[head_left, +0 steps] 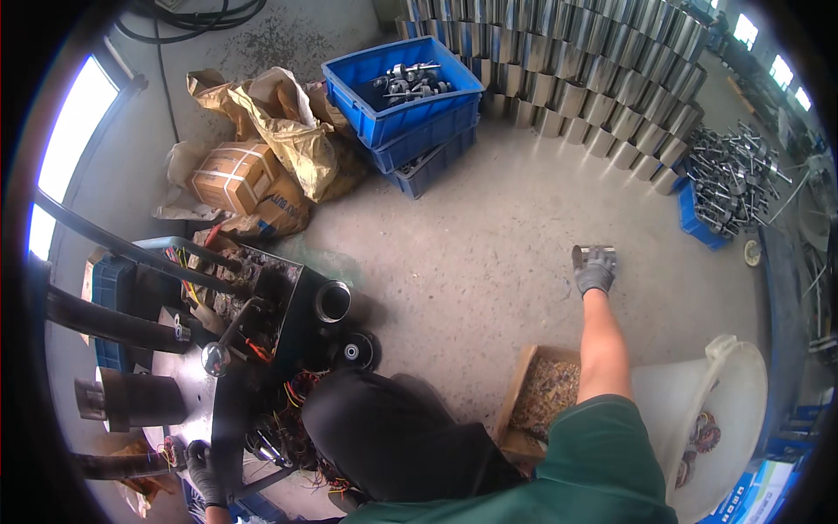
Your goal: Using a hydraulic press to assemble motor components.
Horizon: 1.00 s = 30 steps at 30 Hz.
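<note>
My right hand [596,271], in a grey glove, reaches far out over the floor at the right. Its fingers are closed over a short shiny metal tube [578,256], whose open end points left. My left hand [206,476], also gloved, is low at the left beside the machine. Its fingertips are by a small wire-wound stator [175,452] at the end of a dark horizontal bar [118,466]. How those fingers bend is hard to make out. Above that bar, a wide dark metal cylinder [144,399] sticks out of the machine [194,410].
An open metal tube [333,301] and a round part with a bearing [352,352] stand near my knee. A wooden box of scraps [546,389] and a white bin [738,384] flank my right arm. Stacked blue crates [401,118], shiny tubes [567,65] and rotors [742,170] lie beyond.
</note>
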Available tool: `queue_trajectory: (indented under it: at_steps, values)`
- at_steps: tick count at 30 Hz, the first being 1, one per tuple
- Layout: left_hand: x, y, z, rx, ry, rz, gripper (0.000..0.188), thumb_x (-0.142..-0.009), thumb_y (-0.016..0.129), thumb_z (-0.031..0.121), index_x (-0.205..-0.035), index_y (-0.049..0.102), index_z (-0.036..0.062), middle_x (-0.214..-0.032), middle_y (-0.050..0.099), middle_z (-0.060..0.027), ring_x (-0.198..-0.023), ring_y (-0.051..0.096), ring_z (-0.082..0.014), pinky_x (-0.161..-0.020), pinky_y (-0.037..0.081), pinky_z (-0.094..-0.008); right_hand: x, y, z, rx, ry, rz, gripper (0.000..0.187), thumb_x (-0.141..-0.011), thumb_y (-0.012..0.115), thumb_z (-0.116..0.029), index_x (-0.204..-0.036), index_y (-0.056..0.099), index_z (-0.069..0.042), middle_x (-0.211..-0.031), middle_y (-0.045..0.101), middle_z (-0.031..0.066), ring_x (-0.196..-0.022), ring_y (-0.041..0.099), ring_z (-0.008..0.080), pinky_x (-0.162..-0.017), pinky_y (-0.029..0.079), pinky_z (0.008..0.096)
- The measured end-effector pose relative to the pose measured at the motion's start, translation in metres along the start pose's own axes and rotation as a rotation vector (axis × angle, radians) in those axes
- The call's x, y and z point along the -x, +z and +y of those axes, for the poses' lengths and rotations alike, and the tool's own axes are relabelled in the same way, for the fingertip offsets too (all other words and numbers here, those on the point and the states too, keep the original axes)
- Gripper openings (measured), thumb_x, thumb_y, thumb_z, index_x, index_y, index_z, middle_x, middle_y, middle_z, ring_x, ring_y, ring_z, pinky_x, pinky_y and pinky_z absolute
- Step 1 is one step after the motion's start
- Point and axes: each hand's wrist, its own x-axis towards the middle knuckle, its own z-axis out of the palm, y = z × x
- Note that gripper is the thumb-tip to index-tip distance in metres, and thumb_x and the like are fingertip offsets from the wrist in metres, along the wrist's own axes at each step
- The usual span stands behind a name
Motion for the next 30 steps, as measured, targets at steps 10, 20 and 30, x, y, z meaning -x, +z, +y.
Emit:
queue_trajectory:
  at_steps: [10,20,30]
  values:
    - [0.001,0.007,0.003,-0.054,-0.094,0.070,0.023,-0.100,0.062,0.005,-0.123,0.066,-0.0006,-0.118,0.062,-0.0074,-0.111,0.061,-0.0210,-0.102,0.047,-0.0324,-0.030,-0.003,0.014,0.070,-0.008,-0.276,0.074,-0.102,0.065,-0.042,-0.167,0.043,-0.015,-0.161,0.056,0.0166,-0.136,0.064,0.0434,-0.118,0.050,0.0495]
    - [-0.004,0.003,0.030,-0.265,-0.095,0.058,0.015,-0.100,0.065,0.015,-0.109,0.070,0.0035,-0.117,0.070,-0.0136,-0.118,0.064,-0.0312,-0.114,0.045,-0.0435,-0.084,0.031,0.120,-0.099,0.151,-0.112,0.071,-0.099,0.070,-0.043,-0.160,0.052,-0.012,-0.153,0.063,0.0167,-0.145,0.058,0.0357,-0.116,0.053,0.0464]
    - [-0.002,0.007,0.017,-0.143,-0.152,0.094,0.021,-0.101,0.065,0.012,-0.120,0.070,0.0028,-0.117,0.071,-0.0079,-0.113,0.064,-0.0241,-0.113,0.045,-0.0387,-0.086,0.038,0.183,-0.085,0.061,-0.421,0.029,-0.087,0.089,-0.027,-0.108,0.080,-0.009,-0.099,0.079,0.0135,-0.082,0.075,0.0278,-0.071,0.060,0.0440]
